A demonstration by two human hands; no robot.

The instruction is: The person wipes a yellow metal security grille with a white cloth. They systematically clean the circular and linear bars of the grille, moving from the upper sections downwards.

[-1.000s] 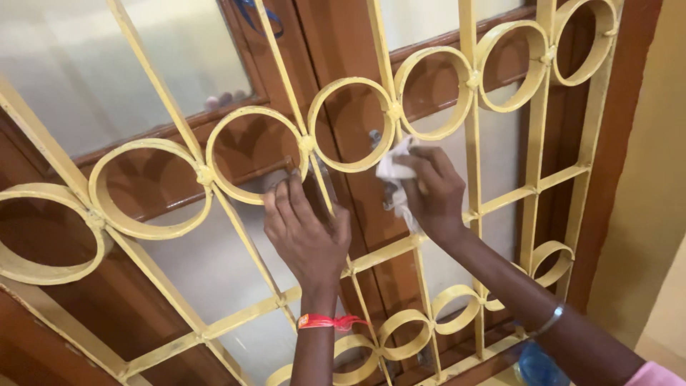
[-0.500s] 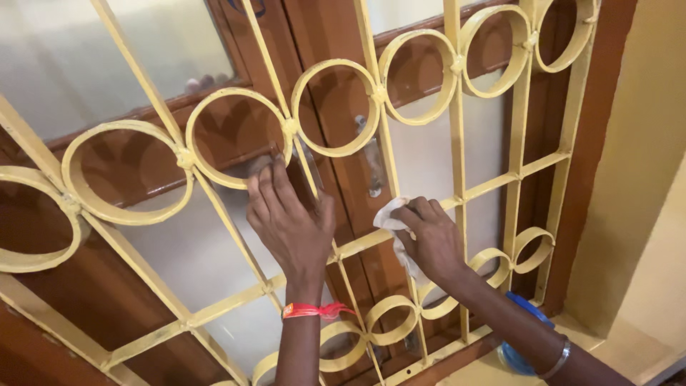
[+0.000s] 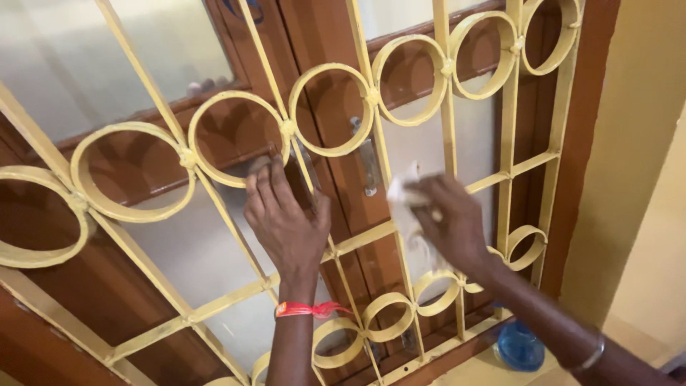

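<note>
Yellow painted metal grille (image 3: 325, 107), rings and straight bars, fronting brown wooden window frame (image 3: 325, 43) with frosted glass. Left hand (image 3: 284, 221) gripping a grille bar. Right hand (image 3: 454, 221) closed around crumpled white cloth (image 3: 404, 204), pressed to the grille right of the left hand. Blue round container (image 3: 519, 347) below the grille's lower right corner; contents unclear.
</note>
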